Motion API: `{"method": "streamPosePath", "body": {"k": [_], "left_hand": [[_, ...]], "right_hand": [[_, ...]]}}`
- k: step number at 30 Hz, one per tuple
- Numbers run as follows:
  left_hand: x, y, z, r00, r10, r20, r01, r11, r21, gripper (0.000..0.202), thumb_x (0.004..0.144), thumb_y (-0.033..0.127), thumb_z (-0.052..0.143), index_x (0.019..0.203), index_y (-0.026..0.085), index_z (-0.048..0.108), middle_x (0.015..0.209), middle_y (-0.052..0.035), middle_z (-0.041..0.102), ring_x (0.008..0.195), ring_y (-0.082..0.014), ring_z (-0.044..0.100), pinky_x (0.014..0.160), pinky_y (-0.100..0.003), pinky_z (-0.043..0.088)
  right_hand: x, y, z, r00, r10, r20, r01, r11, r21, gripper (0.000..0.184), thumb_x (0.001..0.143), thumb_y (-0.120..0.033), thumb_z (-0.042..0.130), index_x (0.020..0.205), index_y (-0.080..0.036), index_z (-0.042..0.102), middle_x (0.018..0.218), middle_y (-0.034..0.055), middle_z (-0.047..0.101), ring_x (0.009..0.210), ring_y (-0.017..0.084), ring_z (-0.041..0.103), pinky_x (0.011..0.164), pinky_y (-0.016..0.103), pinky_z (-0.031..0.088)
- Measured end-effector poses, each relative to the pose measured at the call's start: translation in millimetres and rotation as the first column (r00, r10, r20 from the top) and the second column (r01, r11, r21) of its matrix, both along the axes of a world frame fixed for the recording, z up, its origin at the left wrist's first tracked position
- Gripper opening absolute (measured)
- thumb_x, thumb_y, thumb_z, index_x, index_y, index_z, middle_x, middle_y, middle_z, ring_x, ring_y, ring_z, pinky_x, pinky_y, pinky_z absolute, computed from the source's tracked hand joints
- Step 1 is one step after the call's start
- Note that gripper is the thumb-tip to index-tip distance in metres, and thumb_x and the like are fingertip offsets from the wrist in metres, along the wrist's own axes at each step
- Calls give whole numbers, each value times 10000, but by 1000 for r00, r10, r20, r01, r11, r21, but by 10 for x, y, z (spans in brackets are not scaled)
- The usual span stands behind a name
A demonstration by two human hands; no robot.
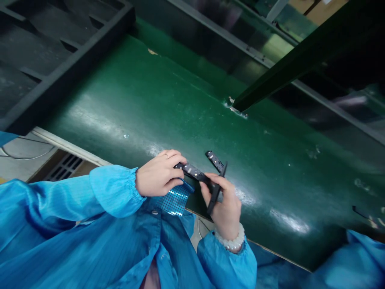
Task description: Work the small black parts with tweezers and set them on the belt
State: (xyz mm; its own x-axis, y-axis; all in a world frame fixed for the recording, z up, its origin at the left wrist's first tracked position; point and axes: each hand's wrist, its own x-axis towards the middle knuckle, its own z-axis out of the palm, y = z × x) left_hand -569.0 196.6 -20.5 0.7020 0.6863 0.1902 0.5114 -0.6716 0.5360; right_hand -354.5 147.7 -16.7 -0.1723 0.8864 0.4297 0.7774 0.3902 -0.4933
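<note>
Green desk (168,96): spans the view, its pale near edge running just in front of the wearer; a small piece let go close to that edge could fall to the floor.
Black tray (75,70): at the upper left, well apart from the work.
Green post (285,66): rises from the desk beyond the parts.
Blue sleeves (117,190): loose and billowing; a cuff brushing the desk could sweep a small part aside.
Left hand (161,172): fingers closed on the left end of a slim black part (192,171).
Right hand (227,204): thumb and finger pinch that part's other end, a dark slender tool (217,188) lying across the fingers.
Blue dotted sheet (175,201): just below the left hand, near the desk edge; whether it is gripped too, I cannot tell. If loose, it could slip off.
Dark slender tool: its upper tip overlaps the loose part in view, contact unclear; a turn of the wrist might knock that piece.
Slim black part: bridges the hands, above the desk; uneven finger pressure could make it slip or flex.
Loose black part (214,160): on the desk, just beyond the right hand's fingertips.
</note>
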Motion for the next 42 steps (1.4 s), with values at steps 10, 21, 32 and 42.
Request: {"method": "streamPosePath", "body": {"k": [10, 21, 32, 42], "left_hand": [[-46, -20, 43, 997, -17, 70, 18, 1000, -4, 219, 904, 246, 464, 818, 151, 642, 1229, -109, 561, 1176, -263, 442, 963, -436, 373], [-56, -49, 22, 992, 53, 115, -37, 990, -135, 182, 900, 280, 543, 970, 171, 671, 831, -5, 691, 756, -124, 622, 739, -228, 425], [6, -52, 20, 990, 122, 76, -112, 986, -122, 238, 845, 382, 631, 978, 192, 685, 827, 12, 704, 758, -125, 652, 720, -220, 451], [30, -64, 0, 989, 122, 82, -109, 983, -149, 107, 863, 257, 600, 851, 201, 691, 776, 33, 692, 716, -109, 628, 712, -223, 408]], "right_hand": [[383, 285, -179, 965, -262, -18, 260, 963, -70, 363, 770, -311, 690, 1081, -202, 536, 1052, 84, 668, 1022, 218, 636, 904, 403, 503], [-213, -229, -78, 654, -273, -705, 96, 955, -280, 182, 906, -249, 507, 1039, -176, 608, 739, 19, 668, 587, 124, 660, 526, 259, 559], [-332, -276, -170, 549, -325, -770, 6, 923, -385, 144, 891, -252, 543, 1021, -207, 582, 761, 3, 693, 675, 143, 709, 638, 289, 605], [-251, -261, -88, 739, -263, -621, -3, 920, -393, 156, 802, -202, 655, 949, -237, 691, 936, 31, 699, 773, 152, 691, 767, 329, 584]]}}
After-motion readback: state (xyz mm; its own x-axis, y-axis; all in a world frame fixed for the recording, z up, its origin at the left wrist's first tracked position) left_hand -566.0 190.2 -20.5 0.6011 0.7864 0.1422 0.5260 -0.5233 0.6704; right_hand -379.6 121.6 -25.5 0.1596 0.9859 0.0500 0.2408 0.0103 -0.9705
